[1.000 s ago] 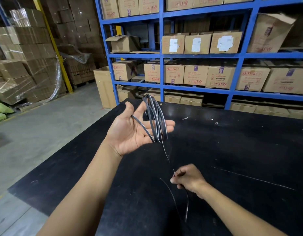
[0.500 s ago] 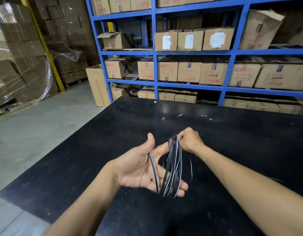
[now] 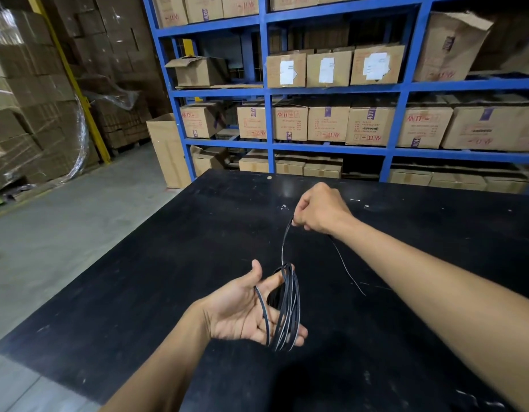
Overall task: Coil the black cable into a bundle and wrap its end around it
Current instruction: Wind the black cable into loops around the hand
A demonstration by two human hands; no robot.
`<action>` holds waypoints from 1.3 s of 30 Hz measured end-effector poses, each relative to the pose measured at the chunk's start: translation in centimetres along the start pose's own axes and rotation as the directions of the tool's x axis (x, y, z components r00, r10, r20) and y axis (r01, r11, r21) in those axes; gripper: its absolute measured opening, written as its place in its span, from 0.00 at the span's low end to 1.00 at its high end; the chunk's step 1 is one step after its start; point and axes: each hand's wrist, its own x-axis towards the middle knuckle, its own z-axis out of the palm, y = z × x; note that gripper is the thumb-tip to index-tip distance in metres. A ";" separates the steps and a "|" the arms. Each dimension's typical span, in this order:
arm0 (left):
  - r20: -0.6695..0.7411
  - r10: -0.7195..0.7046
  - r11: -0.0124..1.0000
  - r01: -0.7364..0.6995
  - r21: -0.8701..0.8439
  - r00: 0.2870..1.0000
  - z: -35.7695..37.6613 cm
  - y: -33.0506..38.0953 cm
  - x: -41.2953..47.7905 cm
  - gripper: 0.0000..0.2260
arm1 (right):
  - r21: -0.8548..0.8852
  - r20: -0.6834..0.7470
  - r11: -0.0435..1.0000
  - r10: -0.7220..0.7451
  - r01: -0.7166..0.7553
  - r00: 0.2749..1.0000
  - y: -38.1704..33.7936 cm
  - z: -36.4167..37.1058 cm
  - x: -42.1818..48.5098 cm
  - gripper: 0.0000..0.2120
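Note:
The black cable (image 3: pixel 287 310) is wound in several loops around the straight fingers of my left hand (image 3: pixel 242 310), which lies palm up above the black table (image 3: pixel 138 278). From the top of the coil one strand rises to my right hand (image 3: pixel 319 211), which pinches it farther back and higher. The loose tail (image 3: pixel 346 272) of the cable hangs down from that hand toward the table.
A blue shelf rack (image 3: pixel 400 93) full of cardboard boxes stands behind the table's far edge. A tall carton (image 3: pixel 168 150) sits on the floor at the rack's left end. Wrapped box pallets (image 3: pixel 25 114) line the grey floor on the left.
My right hand has pulled up and away from the coil, drawing a strand out above it. My left hand with the coil has stayed low over the table.

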 end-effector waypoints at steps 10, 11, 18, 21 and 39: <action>-0.305 0.212 0.934 -0.284 -0.217 0.928 -1.7 3.4 -1.1 0.30 | 0.139 0.122 0.989 -0.071 0.053 0.990 -1.8 -1.2 -3.7 0.09; -0.321 0.236 0.922 -0.316 -0.224 0.917 -1.6 3.9 -1.3 0.30 | 0.163 0.133 0.985 -0.076 0.053 0.988 -1.8 -1.0 -4.1 0.10; -0.399 0.349 0.862 -0.457 -0.218 0.848 -1.4 6.7 -2.1 0.29 | 0.303 0.216 0.953 -0.073 0.004 0.974 -0.7 0.8 -7.3 0.14; -0.385 0.363 0.859 -0.465 -0.214 0.849 -0.9 7.3 -2.2 0.28 | 0.374 0.240 0.927 -0.060 -0.035 0.969 0.0 1.7 -8.4 0.13; -0.304 0.427 0.865 -0.483 -0.137 0.852 2.0 8.0 -2.3 0.28 | 0.477 0.401 0.873 -0.111 -0.104 0.909 4.5 7.8 -11.9 0.12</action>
